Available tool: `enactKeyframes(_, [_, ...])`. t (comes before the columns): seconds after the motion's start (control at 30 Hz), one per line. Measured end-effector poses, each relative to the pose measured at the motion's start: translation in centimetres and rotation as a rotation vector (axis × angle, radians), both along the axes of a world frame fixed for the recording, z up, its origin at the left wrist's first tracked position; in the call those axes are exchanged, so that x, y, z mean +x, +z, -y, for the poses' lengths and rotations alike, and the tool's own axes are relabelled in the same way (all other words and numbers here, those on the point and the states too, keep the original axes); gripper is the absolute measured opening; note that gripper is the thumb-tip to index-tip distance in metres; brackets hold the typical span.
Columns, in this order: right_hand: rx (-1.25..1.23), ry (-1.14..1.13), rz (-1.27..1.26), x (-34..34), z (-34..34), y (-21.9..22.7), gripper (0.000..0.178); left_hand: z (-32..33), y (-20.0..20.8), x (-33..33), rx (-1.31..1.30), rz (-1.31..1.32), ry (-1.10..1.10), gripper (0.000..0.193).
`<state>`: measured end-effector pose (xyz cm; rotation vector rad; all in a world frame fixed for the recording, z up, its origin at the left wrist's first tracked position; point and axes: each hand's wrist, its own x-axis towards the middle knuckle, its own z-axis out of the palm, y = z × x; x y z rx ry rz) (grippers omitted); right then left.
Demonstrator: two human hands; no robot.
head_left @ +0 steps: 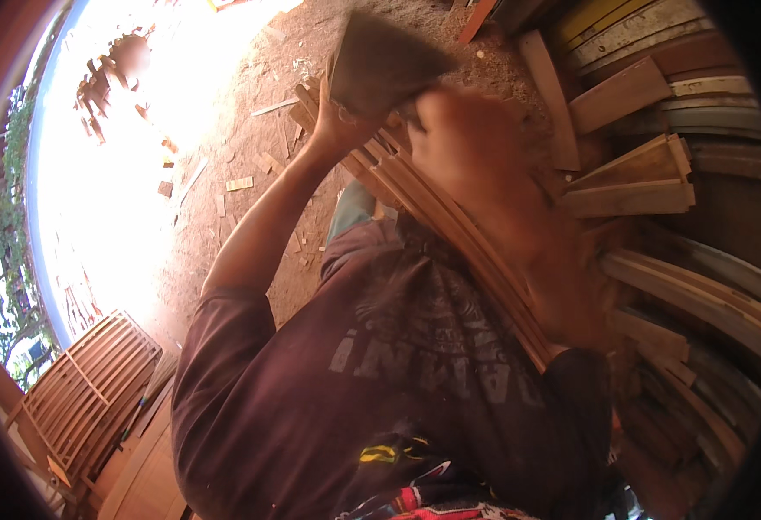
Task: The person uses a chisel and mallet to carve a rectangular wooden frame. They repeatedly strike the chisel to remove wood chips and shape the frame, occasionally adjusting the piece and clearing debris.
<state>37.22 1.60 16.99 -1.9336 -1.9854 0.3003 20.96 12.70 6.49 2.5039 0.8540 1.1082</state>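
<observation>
Up in front of me is a dark, flat, four-cornered piece, blurred, so its material is unclear. My left hand grips it at its lower left edge, with the fingers partly hidden behind it. Close to the piece's lower right corner is my right hand, smeared by motion; its fingers cannot be made out. Several long, grooved reddish wooden strips run slantwise from beyond my hands down along my right forearm, close against my body.
Dirt ground strewn with wood offcuts and shavings lies ahead. Stacked boards and a wedge-shaped wooden piece line the right side. A slatted wooden frame stands at the lower left. Harsh sunlight washes out the far left.
</observation>
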Motion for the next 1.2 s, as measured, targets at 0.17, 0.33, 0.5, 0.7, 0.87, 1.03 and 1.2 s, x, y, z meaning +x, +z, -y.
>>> enactKeyframes(0.17, [0.008, 0.027, -0.122, 0.6, 0.3, 1.1, 0.021, 1.5, -0.9, -0.5, -0.007, 0.037, 0.002, 0.025])
enactKeyframes(0.33, [0.03, -0.021, -0.231, -0.2, 0.6, 3.6, 0.021, 1.2, -4.2, -1.5, -0.218, -0.006, -0.033, 0.033])
enactKeyframes(0.5, [-0.073, 0.016, -0.015, -0.2, 0.1, -0.1, 0.027, 1.3, -2.1, -0.1, -0.288, 0.133, -0.068, 0.024])
enactKeyframes(0.7, [0.228, -0.068, -0.38, 0.1, 1.0, 3.9, 0.025, 3.2, -2.7, -0.7, -0.239, -0.404, 0.039, 0.015])
enactKeyframes(0.87, [-0.098, -0.045, -0.08, -1.1, 1.1, -0.2, 0.024, 3.0, -3.3, -0.2, -0.164, 0.093, -0.016, 0.021])
enactKeyframes(1.03, [0.091, 0.038, -0.105, 0.4, 0.5, 0.3, 0.025, 3.6, -1.8, -0.3, -0.38, 0.112, 0.016, 0.02])
enactKeyframes(1.2, [0.061, -0.103, -0.182, -0.9, 1.6, 3.7, 0.017, 3.4, -3.1, -0.2, -0.19, 0.0, 0.035, 0.016])
